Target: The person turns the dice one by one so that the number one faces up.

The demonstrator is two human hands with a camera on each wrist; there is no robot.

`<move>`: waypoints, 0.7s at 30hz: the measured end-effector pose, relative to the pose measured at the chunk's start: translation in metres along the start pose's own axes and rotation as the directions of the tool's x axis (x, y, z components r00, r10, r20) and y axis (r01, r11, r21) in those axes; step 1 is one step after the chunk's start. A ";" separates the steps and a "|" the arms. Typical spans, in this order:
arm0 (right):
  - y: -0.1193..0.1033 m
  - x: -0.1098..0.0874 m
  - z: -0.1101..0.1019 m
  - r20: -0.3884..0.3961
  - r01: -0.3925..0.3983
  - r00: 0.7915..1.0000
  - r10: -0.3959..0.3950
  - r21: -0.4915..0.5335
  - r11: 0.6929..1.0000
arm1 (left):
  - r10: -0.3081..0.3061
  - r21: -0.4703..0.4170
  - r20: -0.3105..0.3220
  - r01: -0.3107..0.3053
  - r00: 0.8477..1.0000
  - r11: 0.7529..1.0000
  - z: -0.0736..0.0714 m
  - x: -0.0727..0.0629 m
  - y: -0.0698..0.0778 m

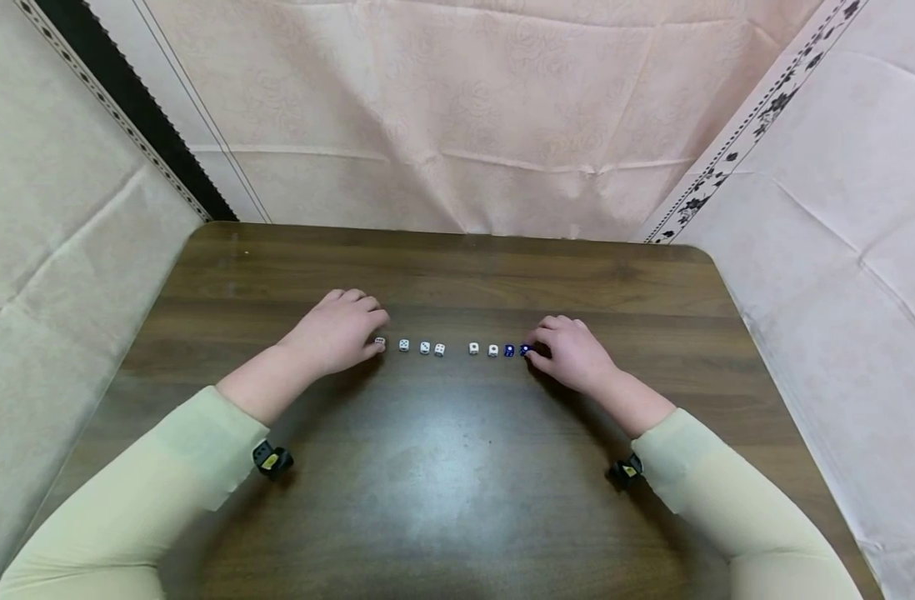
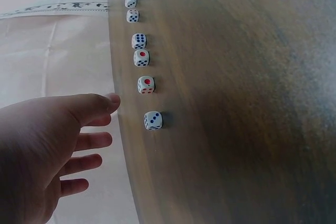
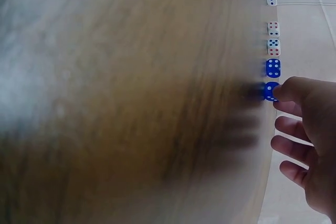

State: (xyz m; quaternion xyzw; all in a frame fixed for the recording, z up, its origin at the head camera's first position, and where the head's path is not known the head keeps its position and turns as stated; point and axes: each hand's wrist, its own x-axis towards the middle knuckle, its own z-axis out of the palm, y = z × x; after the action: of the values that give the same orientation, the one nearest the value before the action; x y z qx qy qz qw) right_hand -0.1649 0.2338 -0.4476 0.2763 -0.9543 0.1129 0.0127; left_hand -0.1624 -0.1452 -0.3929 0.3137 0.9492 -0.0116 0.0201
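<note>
So there's a row of dice [image 1: 424,347] running across the middle of the table, eight in all, six white plus two blue at the right-hand end. Spacing's a bit uneven, with the widest gap between the fourth and fifth from the left, so it kinda reads as two groups of four. The end blue die [image 3: 268,92] is the one that's gripped: the right hand [image 1: 570,352] has it in a narrow pinch, thumb on it and index finger tucked behind, other fingers loosely bent beside it. The other blue die [image 3: 273,68] sits just beside that one, toward the white ones. Down at the opposite end, the left hand [image 1: 341,333] is right by the leftmost white die [image 2: 153,120], but its own wrist view shows the fingers relaxed and spread, thumb apart from the die, so nothing's held there. That die has three blue pips on top, and the next two along show a big red dot. Under it all is a dark brown wood table [image 1: 442,500] with rounded far corners. Both arms have pale sleeves [image 1: 150,475], with a small black wrist camera [image 1: 272,460] at each cuff. Pale cloth [image 1: 502,108] hangs behind the table, with a black band [image 1: 150,108] at left and a flowery strip [image 1: 757,125] at right.
</note>
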 end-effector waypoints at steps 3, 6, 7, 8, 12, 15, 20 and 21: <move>0.000 0.000 0.001 -0.010 0.008 1.000 -0.008 0.009 1.000 | 0.000 -0.003 -0.002 0.000 1.000 1.000 -0.001 0.000 0.000; 0.001 -0.001 0.003 -0.019 0.023 1.000 -0.023 0.011 1.000 | 0.001 -0.005 -0.003 -0.001 1.000 1.000 -0.001 0.000 0.002; 0.001 -0.001 0.003 -0.021 0.027 0.999 -0.027 0.010 1.000 | 0.000 -0.005 -0.002 0.000 1.000 1.000 -0.001 0.000 0.002; 0.001 -0.001 0.003 -0.023 0.030 0.999 -0.030 0.009 1.000 | 0.000 -0.005 -0.001 0.000 1.000 1.000 -0.001 0.001 0.002; 0.000 -0.001 0.003 -0.029 0.041 0.999 -0.041 -0.001 0.999 | 0.002 -0.004 0.004 -0.002 1.000 1.000 0.000 0.002 0.004; -0.001 -0.001 0.002 -0.026 0.044 0.999 -0.045 -0.010 0.999 | 0.005 -0.012 0.003 -0.005 1.000 1.000 -0.001 0.002 0.006; -0.002 -0.001 0.000 -0.020 0.035 0.999 -0.036 -0.026 0.999 | 0.006 -0.044 -0.005 -0.006 1.000 0.999 0.001 0.007 0.012; -0.002 -0.001 0.000 -0.021 0.036 0.999 -0.037 -0.029 0.999 | 0.007 -0.053 -0.006 -0.007 1.000 0.999 0.002 0.009 0.014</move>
State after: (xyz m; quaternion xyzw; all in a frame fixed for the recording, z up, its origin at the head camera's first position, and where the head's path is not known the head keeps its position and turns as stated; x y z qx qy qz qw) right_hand -0.1626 0.2326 -0.4473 0.2923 -0.9504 0.1021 0.0291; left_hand -0.1610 -0.1289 -0.3956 0.3164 0.9482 0.0143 0.0259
